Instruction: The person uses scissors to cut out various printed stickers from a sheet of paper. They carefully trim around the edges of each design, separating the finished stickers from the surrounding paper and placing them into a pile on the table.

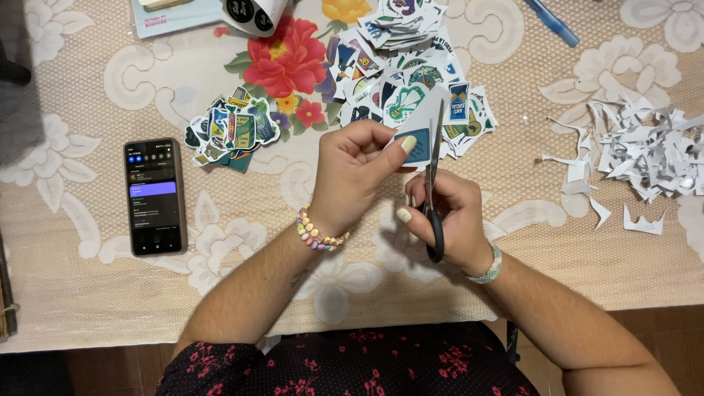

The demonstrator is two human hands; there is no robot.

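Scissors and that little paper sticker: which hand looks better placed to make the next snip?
Probably the right hand: it already grips the black-handled scissors, blades at the blue-printed paper sticker. The left hand only pinches the sticker.

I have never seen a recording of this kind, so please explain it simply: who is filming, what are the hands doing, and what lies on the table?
There is no machine here. A person wears a camera on the head, so the one picture looks down at that person's own two hands. The left hand pinches a small piece of paper with a blue picture. The right hand holds black-handled scissors, blades pointing up beside that paper. Under them is a table with a lace cloth over a flowered one. On it lie a phone with its screen lit, two heaps of cut-out stickers, and white paper scraps on the right. A blue pen lies at the top edge.
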